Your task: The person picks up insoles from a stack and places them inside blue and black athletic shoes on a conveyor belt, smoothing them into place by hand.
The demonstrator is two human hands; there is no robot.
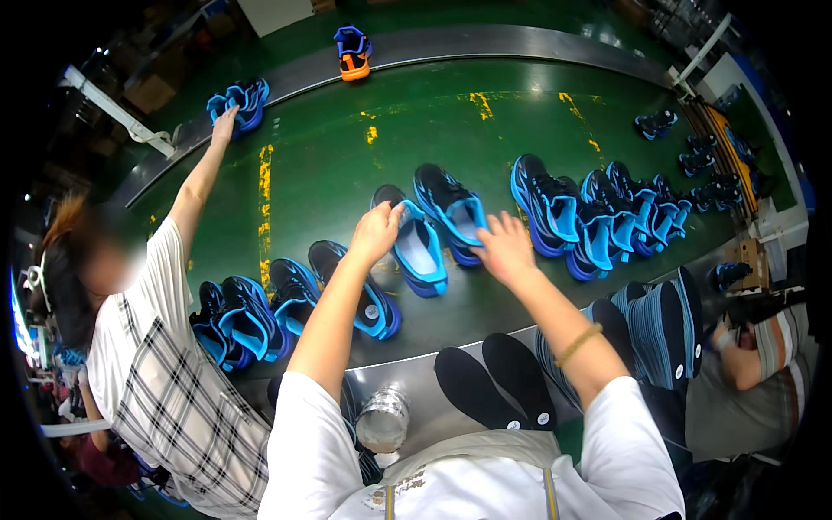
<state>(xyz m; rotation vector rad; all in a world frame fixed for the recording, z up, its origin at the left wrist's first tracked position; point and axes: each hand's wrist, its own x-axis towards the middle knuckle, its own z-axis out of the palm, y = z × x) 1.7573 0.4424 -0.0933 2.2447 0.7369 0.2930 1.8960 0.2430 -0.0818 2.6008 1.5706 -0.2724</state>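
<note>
Two black sneakers with bright blue lining lie between my hands on the green belt, toes pointing away. My left hand (377,232) is closed on the side of the left sneaker (426,260), fingers at its collar near the tongue. A pale insole (419,249) shows inside that sneaker. My right hand (507,250) is at the heel of the right sneaker (444,195). Its fingers are spread and touch the collar edge; the inside of this sneaker is partly hidden.
More sneakers line the belt (347,165) to the left (247,321) and right (546,204). Black insoles (475,386) and an insole stack (654,334) lie on the metal ledge by a clear jar (383,420). A co-worker (173,347) at left reaches toward far sneakers (250,104).
</note>
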